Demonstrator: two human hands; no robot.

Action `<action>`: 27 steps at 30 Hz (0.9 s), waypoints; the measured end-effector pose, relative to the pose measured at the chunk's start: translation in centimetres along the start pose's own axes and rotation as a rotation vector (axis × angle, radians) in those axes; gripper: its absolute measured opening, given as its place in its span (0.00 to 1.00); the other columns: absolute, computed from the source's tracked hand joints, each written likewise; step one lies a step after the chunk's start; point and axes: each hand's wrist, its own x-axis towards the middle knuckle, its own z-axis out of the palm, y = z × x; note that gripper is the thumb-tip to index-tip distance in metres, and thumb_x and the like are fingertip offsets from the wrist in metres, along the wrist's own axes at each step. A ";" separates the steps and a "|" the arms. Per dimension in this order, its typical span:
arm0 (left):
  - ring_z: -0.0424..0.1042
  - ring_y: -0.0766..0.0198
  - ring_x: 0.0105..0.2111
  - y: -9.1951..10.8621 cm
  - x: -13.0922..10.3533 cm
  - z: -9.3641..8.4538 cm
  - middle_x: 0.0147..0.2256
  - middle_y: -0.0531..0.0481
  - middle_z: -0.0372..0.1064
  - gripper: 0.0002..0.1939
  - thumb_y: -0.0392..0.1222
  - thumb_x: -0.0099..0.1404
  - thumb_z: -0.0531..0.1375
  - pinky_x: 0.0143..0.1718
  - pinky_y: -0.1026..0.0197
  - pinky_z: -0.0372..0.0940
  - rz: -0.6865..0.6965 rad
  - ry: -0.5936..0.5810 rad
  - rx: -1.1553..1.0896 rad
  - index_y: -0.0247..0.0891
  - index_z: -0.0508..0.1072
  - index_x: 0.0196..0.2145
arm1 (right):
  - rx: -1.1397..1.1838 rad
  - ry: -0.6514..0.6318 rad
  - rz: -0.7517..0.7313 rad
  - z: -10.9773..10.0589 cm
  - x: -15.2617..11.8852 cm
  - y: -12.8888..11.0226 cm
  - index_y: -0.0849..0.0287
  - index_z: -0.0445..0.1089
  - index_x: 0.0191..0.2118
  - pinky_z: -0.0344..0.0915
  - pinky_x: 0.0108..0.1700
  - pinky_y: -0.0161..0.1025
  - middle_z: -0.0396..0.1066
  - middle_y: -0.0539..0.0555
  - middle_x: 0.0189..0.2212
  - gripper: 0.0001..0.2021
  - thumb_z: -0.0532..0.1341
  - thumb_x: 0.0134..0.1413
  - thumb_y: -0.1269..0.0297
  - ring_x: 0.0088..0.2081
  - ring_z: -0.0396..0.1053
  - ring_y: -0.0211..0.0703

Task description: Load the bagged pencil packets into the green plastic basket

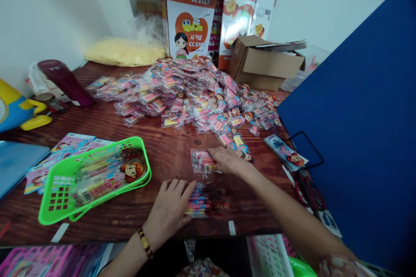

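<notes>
My left hand (171,202) is closed over the left end of a clear plastic bag (199,202) that lies flat near the table's front edge. Coloured sticks and a red-haired doll print show through the plastic. Just beyond it, my right hand (226,159) has its fingers curled onto a small bunch of clear packets (202,161) with pink contents. Its fingertips are partly hidden. A green basket (97,197) to the left holds similar filled bags. Behind my hands spreads a large heap of small packets (195,91), with a few loose ones (238,140) beside my right hand.
Printed cards (71,140) lie behind the basket. A maroon bottle (66,83) and a yellow-blue toy (16,108) stand at left. Cartons (191,13) and an open cardboard box (269,67) are at the back. A blue panel (354,117), card stack (286,151) and scissors (308,192) are right.
</notes>
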 end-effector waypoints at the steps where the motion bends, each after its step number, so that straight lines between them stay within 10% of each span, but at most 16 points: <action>1: 0.61 0.52 0.48 0.0 0.0 0.0 0.51 0.44 0.64 0.40 0.45 0.55 0.67 0.52 0.47 0.54 -0.001 -0.001 -0.005 0.40 0.57 0.62 | -0.026 0.018 -0.006 0.0 0.0 -0.3 0.61 0.64 0.53 0.54 0.54 0.52 0.71 0.63 0.46 0.20 0.61 0.56 0.62 0.50 0.67 0.56; 10: 0.60 0.51 0.48 -0.2 0.2 0.1 0.50 0.45 0.65 0.38 0.43 0.56 0.66 0.52 0.47 0.54 0.008 0.012 -0.020 0.40 0.57 0.61 | -0.074 0.185 -0.169 1.3 -0.4 0.2 0.62 0.68 0.50 0.44 0.61 0.63 0.56 0.64 0.62 0.19 0.63 0.50 0.67 0.63 0.49 0.59; 20: 0.61 0.52 0.48 -0.2 0.1 0.0 0.50 0.45 0.65 0.39 0.43 0.55 0.67 0.52 0.47 0.55 0.000 0.002 -0.026 0.39 0.57 0.61 | -0.154 0.373 -0.225 3.0 -2.1 -0.9 0.61 0.66 0.47 0.44 0.64 0.56 0.66 0.61 0.50 0.12 0.50 0.63 0.74 0.53 0.61 0.49; 27: 0.60 0.51 0.49 -0.2 0.1 0.2 0.51 0.44 0.64 0.39 0.44 0.55 0.66 0.53 0.47 0.54 0.000 0.003 -0.031 0.41 0.56 0.62 | 0.040 0.229 -0.184 3.4 -5.1 -0.5 0.63 0.62 0.55 0.58 0.55 0.47 0.68 0.60 0.47 0.21 0.55 0.55 0.75 0.48 0.64 0.49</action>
